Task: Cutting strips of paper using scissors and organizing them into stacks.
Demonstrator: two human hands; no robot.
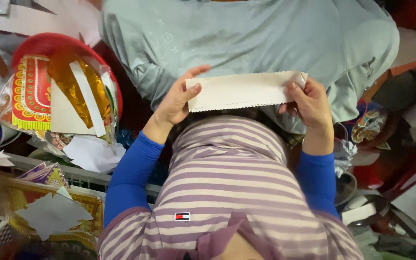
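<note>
A long cream paper strip (239, 90) with zigzag-cut edges is stretched level between both hands, above my striped purple top and in front of light green cloth (246, 33). My left hand (176, 98) pinches the strip's left end between thumb and fingers. My right hand (310, 102) grips the right end, thumb on the front face. Blue sleeves cover both forearms.
A red round tray (39, 41) at the left holds ornate red-and-yellow decorated card, gold foil and white paper pieces. More patterned gold sheets and paper scraps (51, 212) lie at lower left. Cluttered boxes, foil and a round decorated plate (369, 126) crowd the right side.
</note>
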